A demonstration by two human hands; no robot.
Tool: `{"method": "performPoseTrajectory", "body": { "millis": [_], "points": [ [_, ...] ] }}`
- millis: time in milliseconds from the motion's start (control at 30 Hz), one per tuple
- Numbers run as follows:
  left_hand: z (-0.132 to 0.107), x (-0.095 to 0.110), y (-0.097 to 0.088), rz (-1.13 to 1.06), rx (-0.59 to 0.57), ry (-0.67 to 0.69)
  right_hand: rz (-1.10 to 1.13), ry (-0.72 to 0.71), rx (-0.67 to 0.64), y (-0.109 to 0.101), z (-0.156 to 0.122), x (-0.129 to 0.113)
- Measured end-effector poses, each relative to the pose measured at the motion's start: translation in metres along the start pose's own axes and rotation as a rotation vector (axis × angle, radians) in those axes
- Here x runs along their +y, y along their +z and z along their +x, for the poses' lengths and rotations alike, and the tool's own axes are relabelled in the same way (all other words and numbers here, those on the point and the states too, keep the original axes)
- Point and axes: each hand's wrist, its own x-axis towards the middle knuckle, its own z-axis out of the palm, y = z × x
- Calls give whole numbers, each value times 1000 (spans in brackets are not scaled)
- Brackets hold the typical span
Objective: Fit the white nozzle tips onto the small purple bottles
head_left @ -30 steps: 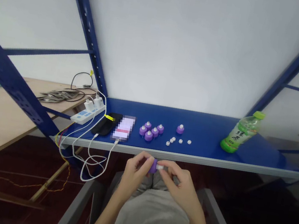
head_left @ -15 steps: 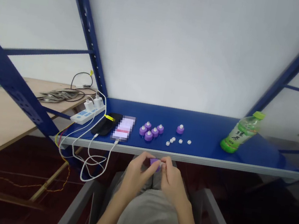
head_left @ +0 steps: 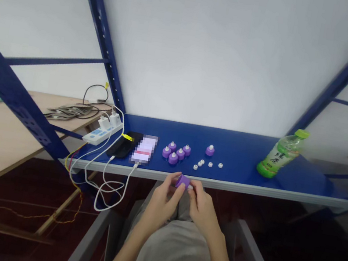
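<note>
1. My left hand (head_left: 160, 204) and right hand (head_left: 202, 209) both grip a purple cap (head_left: 182, 182) between the fingers, just below the shelf edge.
2. Already assembled, it seems: white-tipped caps (head_left: 173, 158) on the blue shelf (head_left: 241, 144), five clustered, one apart.
3. Unused: small white plugs (head_left: 210, 164), lying loose nearby.

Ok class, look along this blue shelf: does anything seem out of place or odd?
The white charging cables stand out: they drop over the front edge of the blue steel shelf and hang in loose loops below it, unlike the neatly grouped purple pieces.
</note>
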Motion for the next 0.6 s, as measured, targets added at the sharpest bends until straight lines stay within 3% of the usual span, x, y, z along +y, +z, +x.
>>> {"method": "performPoseTrajectory", "body": {
  "millis": [133, 600],
  "points": [
    [3, -1, -1, -106, -8, -71, -17, -35, 6, -1, 0, 1],
    [3, -8, 7, -117, -51, -47, -157, -7, -6, -8, 0, 5]
  ]
}}
